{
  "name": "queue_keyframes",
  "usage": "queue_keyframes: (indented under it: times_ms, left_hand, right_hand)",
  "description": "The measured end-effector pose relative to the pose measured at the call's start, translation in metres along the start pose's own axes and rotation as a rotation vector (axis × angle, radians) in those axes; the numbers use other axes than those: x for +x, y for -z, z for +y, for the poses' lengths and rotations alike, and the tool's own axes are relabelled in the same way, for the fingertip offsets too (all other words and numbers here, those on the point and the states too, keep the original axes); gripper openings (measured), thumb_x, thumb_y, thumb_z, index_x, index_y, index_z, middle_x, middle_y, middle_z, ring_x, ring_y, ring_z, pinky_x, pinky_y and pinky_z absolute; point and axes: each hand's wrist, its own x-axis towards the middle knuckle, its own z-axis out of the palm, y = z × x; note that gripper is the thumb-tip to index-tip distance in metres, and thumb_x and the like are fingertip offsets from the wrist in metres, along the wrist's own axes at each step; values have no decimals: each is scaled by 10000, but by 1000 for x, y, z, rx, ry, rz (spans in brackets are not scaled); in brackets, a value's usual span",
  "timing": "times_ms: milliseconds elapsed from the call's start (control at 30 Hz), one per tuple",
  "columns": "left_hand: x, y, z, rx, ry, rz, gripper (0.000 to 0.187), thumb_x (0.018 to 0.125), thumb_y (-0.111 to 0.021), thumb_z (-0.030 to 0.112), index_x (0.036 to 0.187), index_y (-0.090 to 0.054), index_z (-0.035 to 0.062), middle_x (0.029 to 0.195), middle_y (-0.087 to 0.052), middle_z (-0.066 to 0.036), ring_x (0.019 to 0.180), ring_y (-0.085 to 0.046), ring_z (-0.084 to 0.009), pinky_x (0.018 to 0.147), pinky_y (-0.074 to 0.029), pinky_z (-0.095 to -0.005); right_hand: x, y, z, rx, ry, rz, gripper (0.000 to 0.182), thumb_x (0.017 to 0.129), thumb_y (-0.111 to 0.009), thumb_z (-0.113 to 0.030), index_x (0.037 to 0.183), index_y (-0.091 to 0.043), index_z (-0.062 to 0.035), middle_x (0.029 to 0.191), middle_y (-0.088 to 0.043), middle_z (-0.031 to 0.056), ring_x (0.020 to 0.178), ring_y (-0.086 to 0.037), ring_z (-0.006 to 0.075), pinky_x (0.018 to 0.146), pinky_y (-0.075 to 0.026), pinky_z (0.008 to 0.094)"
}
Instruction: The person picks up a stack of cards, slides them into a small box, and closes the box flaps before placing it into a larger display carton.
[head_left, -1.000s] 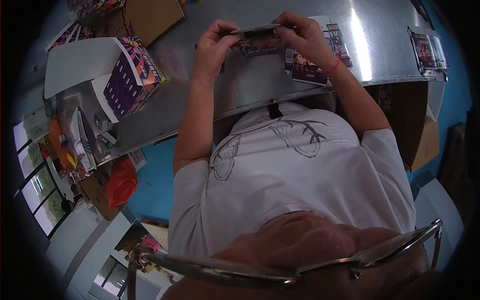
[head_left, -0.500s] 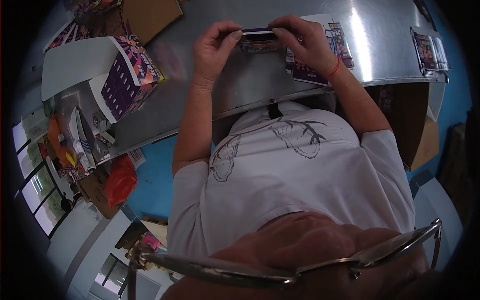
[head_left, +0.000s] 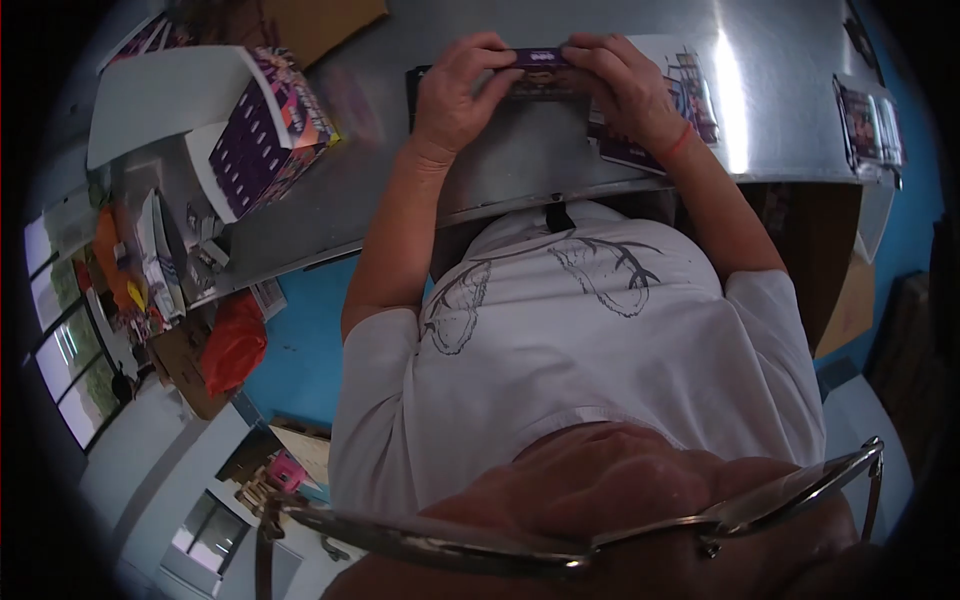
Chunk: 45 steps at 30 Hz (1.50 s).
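- Left hand [head_left: 460, 97], fingers bent, grasping the left end of a small box [head_left: 541, 58]; its thumb sits on the near side.
- Right hand [head_left: 626, 92] grasping the right end of the same box, fingertips along the top edge; its thumb is too dim to make out.
- Box held lengthwise between the two hands, in front of the person, over the metal table [head_left: 550, 145]; whether it touches the surface, cannot tell. Purple strip with pale lettering on its upper edge, darker printed face below.
- Red band [head_left: 683, 138] around the right wrist.
- Printed packs [head_left: 632, 155] lying on the table beside and partly under the right hand, purple on the near one; the hand and wrist hide some of them. Whether the hand touches them, cannot tell.
- Dark flat piece [head_left: 413, 88] just beside the left hand, mostly covered by it.
- Large carton [head_left: 250, 145] on the table, left of the left arm: purple side with rows of pale marks, bright printed panel, white flap spread outward.
- Brown cardboard [head_left: 325, 22] beyond that carton, at the upper edge of view.
- Shiny wrapped packs [head_left: 872, 122] near the table's right end, well apart from both hands.
- Red bag [head_left: 237, 342] below table level, at left, near the blue floor [head_left: 305, 345].
- Person in a white T-shirt [head_left: 600, 370] with a dark line drawing across the front.
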Motion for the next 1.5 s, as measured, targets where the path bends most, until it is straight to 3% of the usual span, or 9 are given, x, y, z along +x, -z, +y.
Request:
queue_keyframes:
  times_ms: [133, 267, 400, 533, 833, 1000, 1067, 1267, 1500]
  left_hand:
    - [13, 5, 11, 83, 37, -155, 336, 792, -713, 237, 1051, -552, 96, 944, -617, -104, 874, -613, -331, 746, -504, -400]
    - [14, 11, 12, 177, -8, -276, 273, 813, -713, 194, 1032, -589, 89, 920, -603, -94, 825, -602, -311, 754, -498, -360]
    - [22, 66, 25, 71, 140, -309, 293, 817, -709, 158, 1084, -614, 85, 907, -618, -86, 838, -617, -268, 769, -500, -332]
    - [24, 170, 19, 56, 262, -80, 308, 854, -693, 109, 1148, -611, 77, 1015, -670, -53, 939, -638, -155, 819, -501, -287]
    - [-40, 360, -83, 638, 400, 183, 310, 871, -690, 195, 1163, -623, 118, 1023, -672, -71, 968, -641, -187, 835, -506, -320]
    - [-55, 355, -91, 949, 446, 32, 310, 902, -643, 303, 1178, -631, 161, 1074, -667, -78, 1057, -604, -231, 903, -465, -386]
    - [-67, 350, -96, 1266, 466, -257, 315, 951, -522, 383, 1165, -659, 196, 1150, -657, -7, 1165, -528, -225, 979, -358, -478]
    - [-60, 336, -108, 1223, 548, -275, 411, 989, -382, 453, 1119, -680, 201, 1164, -648, 20, 1186, -513, -221, 984, -294, -559]
    - [-11, 296, -65, 1073, 305, -89, 272, 974, -497, 295, 1081, -683, 129, 1143, -652, -73, 1004, -626, -246, 848, -467, -412]
  right_hand:
    - [3, -6, -4, 92, -63, -14, 243, 823, -691, -65, 1055, -619, -46, 1043, -639, 137, 888, -647, 311, 748, -539, 358]
    - [4, -7, -11, 249, -159, -32, 191, 882, -625, -66, 1070, -617, -35, 1016, -648, 164, 906, -658, 303, 768, -524, 340]
    - [-5, -16, 5, 359, -484, -120, 197, 949, -536, -152, 1079, -614, -25, 995, -652, 162, 931, -654, 290, 804, -501, 344]
    - [-13, -23, 17, 165, -404, -235, 201, 948, -540, -166, 1072, -612, -25, 969, -649, 151, 892, -642, 286, 794, -495, 346]
    - [-13, -12, 12, 51, -298, -214, 136, 901, -596, -114, 1004, -616, -28, 929, -627, 149, 833, -621, 308, 736, -491, 372]
    - [-12, -4, 9, 16, -290, -231, 137, 893, -601, -106, 1006, -614, -30, 923, -625, 146, 835, -618, 311, 737, -491, 376]
    - [-12, -3, 8, 8, -281, -232, 137, 892, -601, -104, 1007, -614, -30, 923, -625, 146, 837, -617, 312, 738, -491, 377]
    - [-11, 0, 8, 2, -281, -234, 134, 892, -599, -107, 1005, -616, -37, 935, -625, 146, 847, -618, 316, 751, -491, 379]
    - [8, 0, 5, -19, -377, -402, 158, 901, -578, -136, 1013, -619, -33, 969, -630, 169, 874, -620, 369, 761, -503, 409]
